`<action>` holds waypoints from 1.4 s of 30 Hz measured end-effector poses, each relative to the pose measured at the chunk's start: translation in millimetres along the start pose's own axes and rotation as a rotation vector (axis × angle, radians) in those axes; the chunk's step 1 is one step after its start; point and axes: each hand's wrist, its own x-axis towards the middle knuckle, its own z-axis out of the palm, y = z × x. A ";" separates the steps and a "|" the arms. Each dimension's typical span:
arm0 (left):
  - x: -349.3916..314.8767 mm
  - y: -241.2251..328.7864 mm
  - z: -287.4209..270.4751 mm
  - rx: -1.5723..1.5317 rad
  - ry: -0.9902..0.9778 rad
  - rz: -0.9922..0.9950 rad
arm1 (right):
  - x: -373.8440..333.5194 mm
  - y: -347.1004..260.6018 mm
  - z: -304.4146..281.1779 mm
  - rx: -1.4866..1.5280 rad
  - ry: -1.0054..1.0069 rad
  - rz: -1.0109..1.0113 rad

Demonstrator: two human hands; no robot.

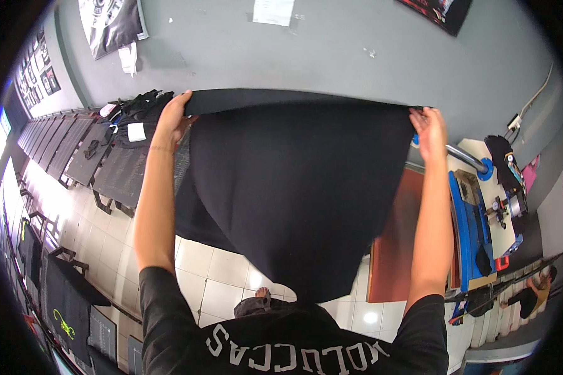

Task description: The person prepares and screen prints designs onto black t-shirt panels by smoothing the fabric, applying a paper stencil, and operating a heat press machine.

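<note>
A large piece of black fabric (300, 169) hangs stretched out in front of me, its top edge folded over into a narrow band. My left hand (176, 119) grips the upper left corner, thumb on top. At the upper right corner my right hand (429, 128) pinches the same edge, the arm held out straight. Lower down the cloth narrows and drapes toward my body, with a darker flap showing behind it on the left. Whether it is a garment or a plain cloth I cannot tell.
Black slatted boards (75, 144) run along the left, with a pile of dark clothes (145, 106) on them. A reddish-brown board (397, 237) and a blue-framed machine (469, 225) stand at right. Another person (535, 294) sits far right. Grey wall (331, 56) ahead.
</note>
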 end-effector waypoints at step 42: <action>-165.0 -297.8 -325.1 0.484 0.228 -0.306 | -456.0 283.0 -19.4 -0.299 0.161 0.914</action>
